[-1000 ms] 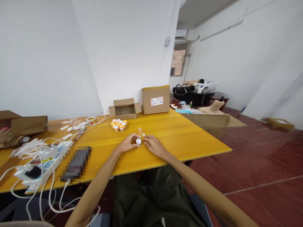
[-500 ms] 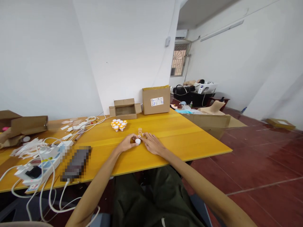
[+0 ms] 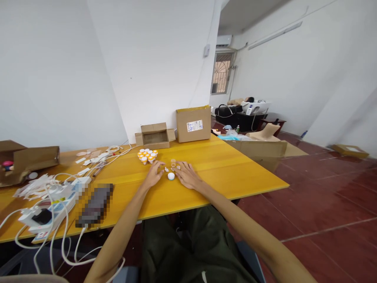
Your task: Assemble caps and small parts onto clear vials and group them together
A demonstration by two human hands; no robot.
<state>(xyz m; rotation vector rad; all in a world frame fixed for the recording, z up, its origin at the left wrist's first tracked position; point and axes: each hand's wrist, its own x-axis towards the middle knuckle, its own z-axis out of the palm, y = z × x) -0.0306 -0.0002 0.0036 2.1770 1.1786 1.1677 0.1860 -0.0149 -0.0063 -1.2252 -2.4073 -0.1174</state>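
Observation:
My left hand (image 3: 153, 176) lies flat on the yellow table (image 3: 224, 169) with its fingers stretched out, holding nothing. My right hand (image 3: 186, 175) rests beside it, fingers spread, its fingertips near some tiny white pieces (image 3: 178, 167). A small white cap (image 3: 171, 176) sits on the table between the two hands, touched by neither. A little clear vial (image 3: 173, 162) stands just beyond the fingertips. A cluster of orange vials with white caps (image 3: 147, 155) stands farther back on the left.
Two cardboard boxes (image 3: 155, 135) (image 3: 193, 123) stand at the table's far edge. White cables, chargers and a power strip (image 3: 50, 196) crowd the left side, with a brown box (image 3: 28, 159) at far left. A large flat carton (image 3: 262, 151) lies past the right edge above the red floor.
My left hand has let go of the white cap and flattened out, sliding left. The cap now lies free between the hands. My right hand has edged forward.

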